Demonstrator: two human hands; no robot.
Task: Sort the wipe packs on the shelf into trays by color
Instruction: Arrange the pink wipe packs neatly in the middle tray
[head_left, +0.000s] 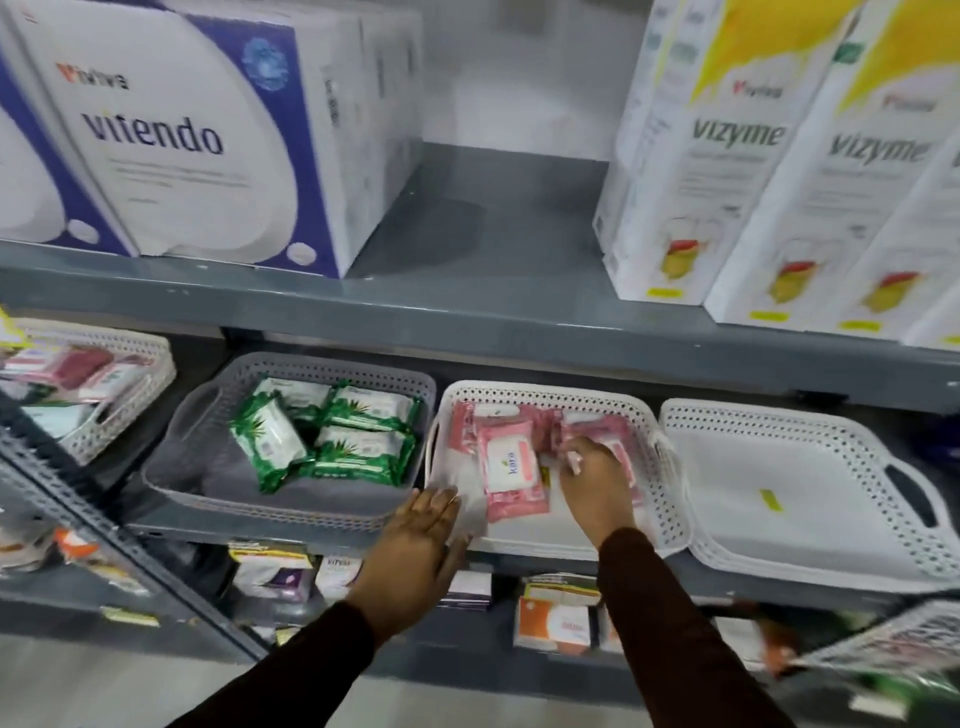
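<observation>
Head-camera view, looking down at a grey metal shelf (467, 322) in a stockroom. Three perforated plastic trays sit side by side on the middle level. On the left, a grey tray (218, 483) holds four green wipe packs (363, 447), loosely piled. Next to it, a white tray (670, 499) holds several pink wipe packs (511, 462); one lies face up in the middle with a white label. To the right stands another white tray (810, 488) with only a small yellow sticker (771, 500) on its floor.

A person in dark sleeves reaches in. Their left hand (415, 551) rests open, fingers spread flat, on the front left corner of the pink tray. Their right hand (597, 478) is inside that tray, fingers curled down onto a pink pack at the right side; whether it grips the pack cannot be told.

Further left, a fourth white basket (140, 384) holds mixed packs. Large white boxes (171, 135) stand on the level above.
</observation>
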